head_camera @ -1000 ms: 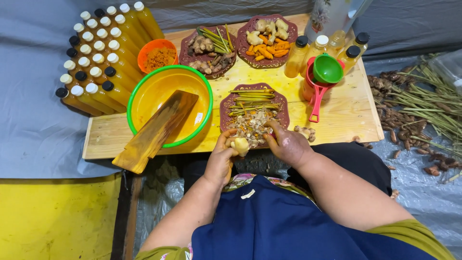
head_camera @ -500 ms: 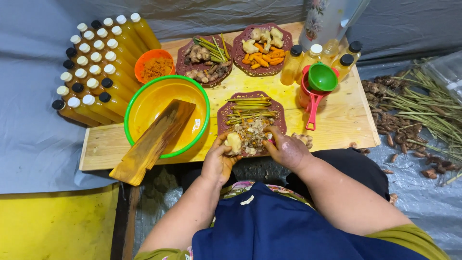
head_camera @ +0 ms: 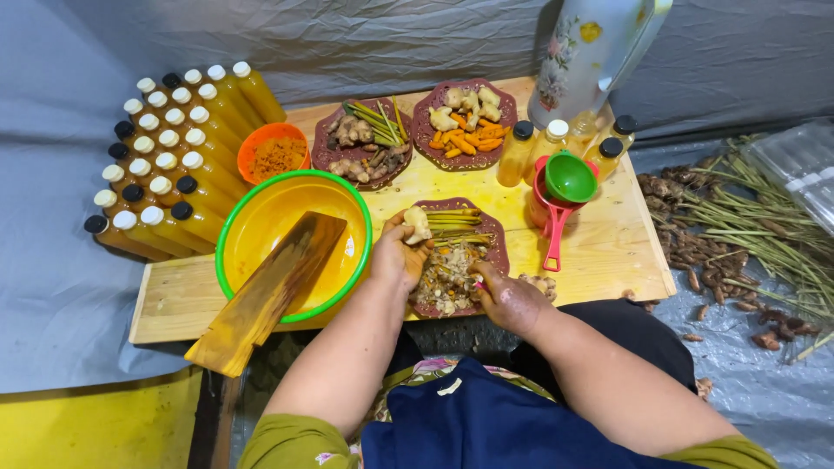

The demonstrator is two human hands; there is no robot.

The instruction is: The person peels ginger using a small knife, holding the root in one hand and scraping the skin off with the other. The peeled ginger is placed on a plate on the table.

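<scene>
My left hand (head_camera: 398,254) holds a pale piece of ginger root (head_camera: 418,223) above the near dark red plate (head_camera: 498,235), close to the green-rimmed yellow basin (head_camera: 280,217). That plate carries chopped roots and lemongrass stalks (head_camera: 453,224). My right hand (head_camera: 509,300) rests on the plate's near right edge, fingers curled among the chopped pieces (head_camera: 447,276); whether it grips any I cannot tell. A wooden grater board (head_camera: 269,292) leans in the basin.
On the low wooden table (head_camera: 608,260) stand two more red plates (head_camera: 363,143) (head_camera: 465,122) of roots, an orange bowl (head_camera: 274,155), a green funnel in a red jug (head_camera: 563,187) and small bottles. Several capped yellow bottles (head_camera: 169,165) lie left. Roots and stalks (head_camera: 738,234) litter the right.
My left hand lifted the ginger piece from the plate's near edge up toward the basin. My right hand stayed at the plate. The camera came closer.
</scene>
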